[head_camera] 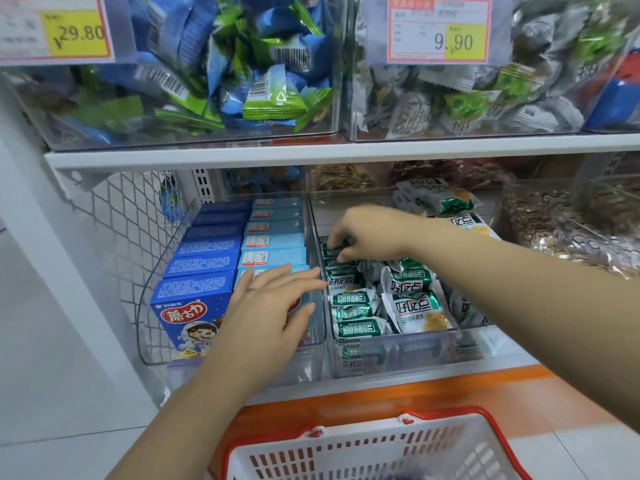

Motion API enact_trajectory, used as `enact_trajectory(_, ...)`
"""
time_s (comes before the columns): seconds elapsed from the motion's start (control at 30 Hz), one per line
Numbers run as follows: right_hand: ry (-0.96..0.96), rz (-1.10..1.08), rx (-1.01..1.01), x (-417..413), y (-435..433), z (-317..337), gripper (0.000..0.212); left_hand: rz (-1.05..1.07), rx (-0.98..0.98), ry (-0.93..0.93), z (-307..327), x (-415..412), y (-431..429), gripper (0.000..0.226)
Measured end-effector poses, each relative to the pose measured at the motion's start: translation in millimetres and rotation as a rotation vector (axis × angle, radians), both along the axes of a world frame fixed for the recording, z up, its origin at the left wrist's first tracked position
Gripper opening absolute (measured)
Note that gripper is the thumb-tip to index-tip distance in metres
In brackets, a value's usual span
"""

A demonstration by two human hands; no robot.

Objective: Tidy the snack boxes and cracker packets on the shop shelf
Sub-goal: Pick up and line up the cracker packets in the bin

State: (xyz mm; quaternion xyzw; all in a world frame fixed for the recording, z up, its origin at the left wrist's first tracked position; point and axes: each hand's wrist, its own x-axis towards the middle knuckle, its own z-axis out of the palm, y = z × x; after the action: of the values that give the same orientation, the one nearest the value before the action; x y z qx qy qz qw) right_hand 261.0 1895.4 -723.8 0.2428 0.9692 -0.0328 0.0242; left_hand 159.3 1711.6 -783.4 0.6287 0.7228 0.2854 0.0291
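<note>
Two rows of snack boxes (pixel 207 258), dark blue beside light blue, upright in the left clear bin (pixel 147 306) on the shelf, toward 9 o'clock; left hand (pixel 273 303) over the front of the light-blue row, grip apart, fingers straight, tips at the wall between the bins. Toward 3 o'clock of it, the right clear bin (pixel 415 351), green-and-white cracker packets (pixel 412 303) heaped loosely inside; right hand (pixel 370 233) at that bin's 11 o'clock corner, grip clamped on one green cracker packet (pixel 330 250) — thumb and fingertips curled round it. At 6 o'clock, a red-and-white basket (pixel 381 452); at 12 o'clock, upper bins of wrapped sweets behind price tags — 29.80 (pixel 76 32) and 9.90 (pixel 457 41).
</note>
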Motion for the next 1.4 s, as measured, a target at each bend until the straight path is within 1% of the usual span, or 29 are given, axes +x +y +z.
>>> enact_trajectory(0.1, -0.214, -0.024, 0.015, -25, 2, -18, 0.031, -0.007, 0.006, -0.003, 0, -1, 0, 0.032)
enact_trajectory(0.13, -0.258, -0.033, 0.030, -30, 4, -23, 0.031, -0.011, 0.008, -0.002, -1, -2, 0, 0.032)
enact_trajectory(0.23, -0.335, -0.067, 0.062, -39, 8, -34, 0.043, -0.020, 0.025, -0.003, -4, -4, -1, 0.030)
enact_trajectory(0.27, -0.355, -0.073, 0.084, -40, 9, -37, 0.041, -0.022, 0.026, -0.002, -4, -4, -1, 0.030)
enact_trajectory(0.3, -0.369, -0.073, 0.115, -40, 9, -41, 0.036, -0.021, 0.023, 0.001, -4, -4, -1, 0.031)
enact_trajectory(0.37, -0.384, -0.060, 0.185, -40, 9, -46, 0.019, -0.015, 0.008, 0.011, -3, -3, -1, 0.032)
enact_trajectory(0.43, -0.391, -0.046, 0.236, -40, 6, -47, 0.008, -0.011, -0.006, 0.018, -2, -3, -1, 0.033)
enact_trajectory(0.53, -0.393, -0.007, 0.278, -37, 2, -42, 0.003, -0.007, -0.011, 0.013, -2, -2, -1, 0.034)
enact_trajectory(0.63, -0.338, 0.012, 0.280, -30, 2, -36, 0.020, -0.008, -0.003, 0.018, -1, -1, -3, 0.034)
enact_trajectory(0.67, -0.304, 0.022, 0.274, -28, 4, -35, 0.019, -0.011, -0.001, 0.016, -1, -1, -2, 0.034)
enact_trajectory(0.73, -0.266, 0.020, 0.255, -24, 7, -33, 0.002, -0.007, -0.005, 0.012, -2, -1, -2, 0.034)
enact_trajectory(0.83, -0.295, -0.018, 0.201, -22, 5, -34, 0.025, -0.001, -0.002, 0.007, 0, 1, -3, 0.033)
enact_trajectory(0.9, -0.325, -0.019, 0.165, -24, 2, -36, 0.022, 0.004, -0.008, 0.008, 1, 2, -3, 0.033)
enact_trajectory(0.97, -0.330, -0.043, 0.133, -29, 2, -41, 0.006, 0.006, -0.016, 0.012, 2, 2, -3, 0.034)
enact_trajectory(1.03, -0.345, -0.071, 0.092, -34, 1, -44, 0.025, 0.005, -0.026, 0.013, 2, 2, -4, 0.034)
enact_trajectory(1.07, -0.360, -0.077, 0.072, -35, 2, -45, 0.029, 0.005, -0.031, 0.016, 2, 2, -4, 0.034)
enact_trajectory(1.17, -0.397, -0.070, 0.086, -39, 3, -47, 0.015, 0.004, -0.039, 0.017, 3, 0, -4, 0.035)
enact_trajectory(1.2, -0.396, -0.063, 0.091, -39, 4, -48, 0.019, 0.004, -0.041, 0.017, 3, 0, -4, 0.035)
enact_trajectory(1.23, -0.387, -0.054, 0.105, -38, 3, -47, 0.026, 0.004, -0.041, 0.018, 3, 0, -4, 0.035)
enact_trajectory(1.27, -0.363, -0.043, 0.122, -37, 2, -46, 0.028, 0.004, -0.041, 0.020, 2, -1, -4, 0.034)
enact_trajectory(1.3, -0.329, -0.035, 0.142, -34, 1, -43, 0.022, 0.005, -0.039, 0.021, 2, -1, -4, 0.034)
enact_trajectory(1.33, -0.300, -0.024, 0.178, -31, 0, -39, 0.010, 0.007, -0.037, 0.023, 2, 0, -4, 0.034)
enact_trajectory(1.37, -0.251, -0.006, 0.212, -26, -1, -35, 0.009, 0.008, -0.035, 0.026, 2, -1, -4, 0.034)
enact_trajectory(1.4, -0.209, 0.012, 0.242, -20, -2, -31, 0.021, 0.010, -0.029, 0.029, 2, 0, -4, 0.034)
